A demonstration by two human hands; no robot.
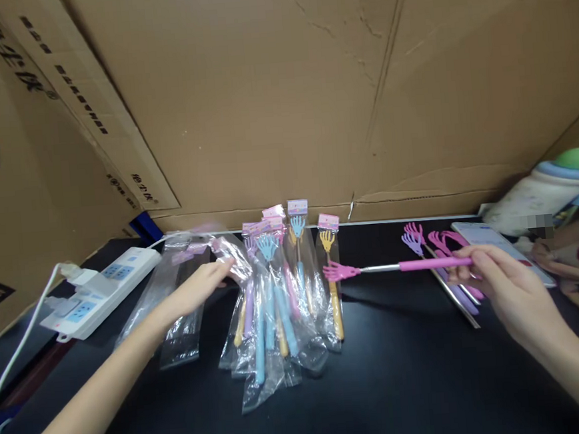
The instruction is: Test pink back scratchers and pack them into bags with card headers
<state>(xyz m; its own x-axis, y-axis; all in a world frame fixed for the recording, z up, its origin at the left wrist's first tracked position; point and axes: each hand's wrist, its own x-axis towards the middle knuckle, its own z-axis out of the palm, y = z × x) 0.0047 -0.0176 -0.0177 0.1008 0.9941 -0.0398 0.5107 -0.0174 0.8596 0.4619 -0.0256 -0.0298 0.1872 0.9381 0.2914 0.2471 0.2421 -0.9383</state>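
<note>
My right hand (495, 280) is closed round the pink handle of a pink back scratcher (374, 268), held level with its claw pointing left over the black table (411, 361). My left hand (204, 282) reaches to the left side of a pile of bagged back scratchers (281, 304) in blue, yellow, pink and purple. Its fingers pinch the top of an empty clear plastic bag (229, 248), which looks blurred. More empty clear bags (176, 306) lie under that forearm.
Loose pink and purple back scratchers (435, 245) lie at the right beside a phone (497, 244). A white power strip (99, 292) with a cable sits at the left. Cardboard sheets (269, 91) wall the back and left. A white bottle (543, 197) lies at the far right.
</note>
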